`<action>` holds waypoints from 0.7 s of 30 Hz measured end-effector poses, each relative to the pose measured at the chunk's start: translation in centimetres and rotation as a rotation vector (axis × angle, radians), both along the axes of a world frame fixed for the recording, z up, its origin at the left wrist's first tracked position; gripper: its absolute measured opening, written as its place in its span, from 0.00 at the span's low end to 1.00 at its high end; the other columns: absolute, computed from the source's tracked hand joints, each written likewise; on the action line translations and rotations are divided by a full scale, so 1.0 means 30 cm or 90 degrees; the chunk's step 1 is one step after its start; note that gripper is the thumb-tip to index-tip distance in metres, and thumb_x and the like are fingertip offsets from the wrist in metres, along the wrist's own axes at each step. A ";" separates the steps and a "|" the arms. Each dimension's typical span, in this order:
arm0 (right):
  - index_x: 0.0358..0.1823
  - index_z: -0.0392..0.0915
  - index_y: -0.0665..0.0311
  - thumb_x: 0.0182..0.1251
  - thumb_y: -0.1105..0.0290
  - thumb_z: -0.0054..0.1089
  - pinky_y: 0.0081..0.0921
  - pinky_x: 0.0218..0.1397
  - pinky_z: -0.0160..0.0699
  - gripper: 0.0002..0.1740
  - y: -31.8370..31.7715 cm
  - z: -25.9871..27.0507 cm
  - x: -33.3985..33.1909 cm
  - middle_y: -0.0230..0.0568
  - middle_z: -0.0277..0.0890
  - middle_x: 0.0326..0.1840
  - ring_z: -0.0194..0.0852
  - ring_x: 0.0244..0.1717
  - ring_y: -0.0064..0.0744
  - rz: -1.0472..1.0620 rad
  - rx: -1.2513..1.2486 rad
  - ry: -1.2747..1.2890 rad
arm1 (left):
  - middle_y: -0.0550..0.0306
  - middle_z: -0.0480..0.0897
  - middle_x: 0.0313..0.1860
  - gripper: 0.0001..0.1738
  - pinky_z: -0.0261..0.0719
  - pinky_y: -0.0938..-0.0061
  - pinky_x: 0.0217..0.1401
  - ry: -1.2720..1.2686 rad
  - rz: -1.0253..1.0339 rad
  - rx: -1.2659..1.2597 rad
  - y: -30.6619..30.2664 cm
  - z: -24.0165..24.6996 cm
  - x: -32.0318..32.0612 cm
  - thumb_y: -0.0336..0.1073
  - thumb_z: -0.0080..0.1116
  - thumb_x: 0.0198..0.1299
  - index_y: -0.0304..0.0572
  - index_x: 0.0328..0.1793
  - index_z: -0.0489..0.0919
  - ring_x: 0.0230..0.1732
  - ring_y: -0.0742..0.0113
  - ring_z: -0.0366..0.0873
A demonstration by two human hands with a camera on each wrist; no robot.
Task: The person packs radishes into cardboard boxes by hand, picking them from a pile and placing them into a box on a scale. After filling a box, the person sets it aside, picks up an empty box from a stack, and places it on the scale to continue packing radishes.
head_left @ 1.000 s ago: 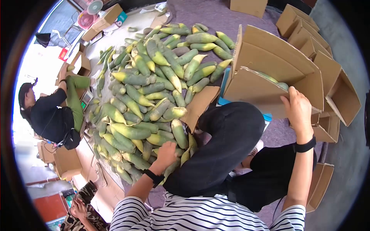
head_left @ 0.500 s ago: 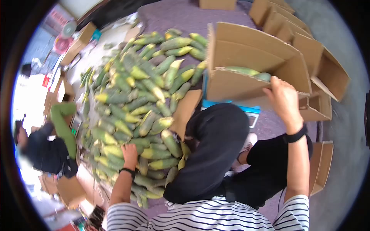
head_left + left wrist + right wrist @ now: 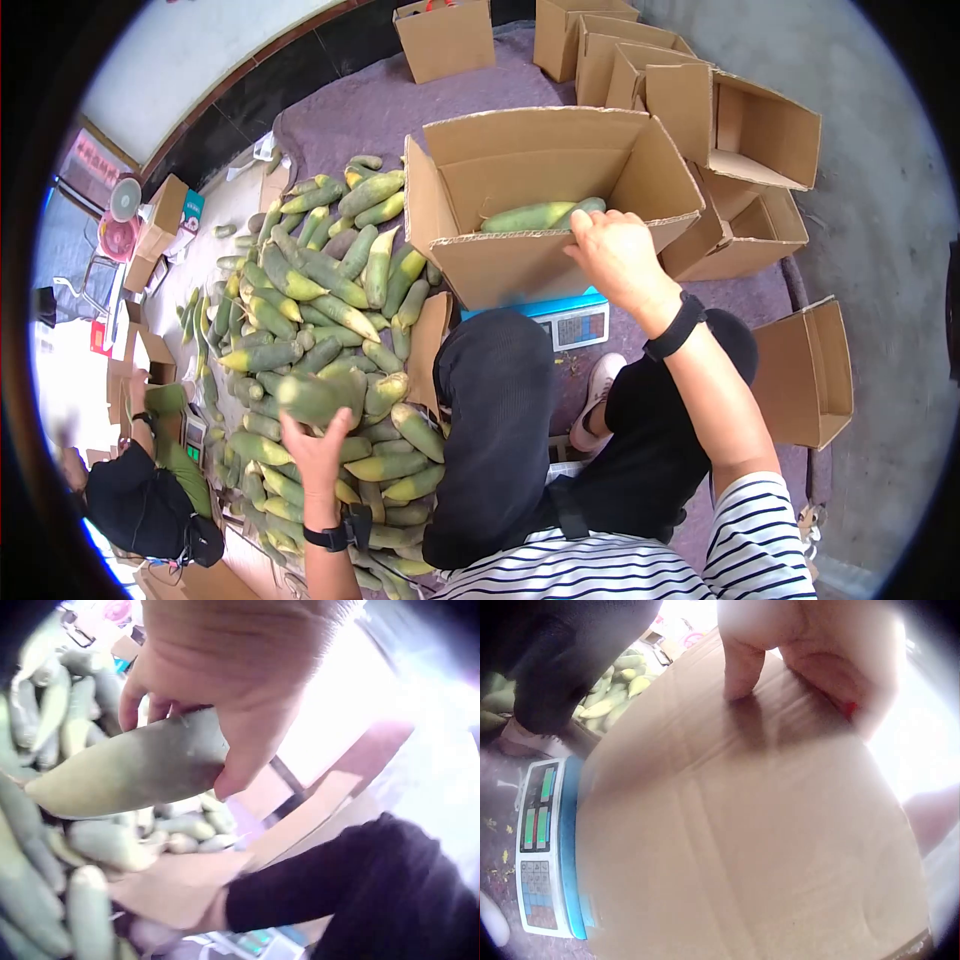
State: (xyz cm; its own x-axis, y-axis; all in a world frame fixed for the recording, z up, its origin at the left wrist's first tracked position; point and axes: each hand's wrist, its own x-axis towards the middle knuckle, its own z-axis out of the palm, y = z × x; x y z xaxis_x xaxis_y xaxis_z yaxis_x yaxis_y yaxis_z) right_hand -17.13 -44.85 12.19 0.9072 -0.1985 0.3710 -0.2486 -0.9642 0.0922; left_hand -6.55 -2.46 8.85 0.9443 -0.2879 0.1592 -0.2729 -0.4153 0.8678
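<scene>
A green radish point(image 3: 322, 395) with a paler yellow-green end is gripped in my left hand point(image 3: 318, 455), above the pile. In the left wrist view, the thumb and fingers clasp this radish point(image 3: 127, 769) near its thick, dark end. Under and around the hand spreads a heap of green radishes point(image 3: 385, 467). My right hand point(image 3: 620, 262) holds the near rim of an open cardboard box point(image 3: 545, 268), thumb on the outer wall. Inside that box lie green radishes point(image 3: 525, 218), partly hidden by the near wall. A blue scale point(image 3: 575, 326) with a keypad sits beneath the box.
More open cardboard boxes point(image 3: 765, 130) stand to the right and at the back. A loose cardboard flap point(image 3: 430, 335) borders the heap by my knee. Another person point(image 3: 140, 495) sits at the far left. The floor has a purple cloth point(image 3: 345, 105).
My left hand has come up from the heap with a green radish in its grip. My right hand stays on the box rim. The head view has turned rightward.
</scene>
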 end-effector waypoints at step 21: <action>0.28 0.70 0.60 0.53 0.61 0.64 0.34 0.35 0.73 0.14 -0.022 -0.008 -0.010 0.38 0.74 0.25 0.77 0.31 0.40 0.032 0.031 -0.022 | 0.43 0.77 0.48 0.19 0.71 0.65 0.56 -0.239 -0.159 0.061 -0.548 0.189 0.006 0.33 0.59 0.59 0.33 0.55 0.73 0.51 0.50 0.76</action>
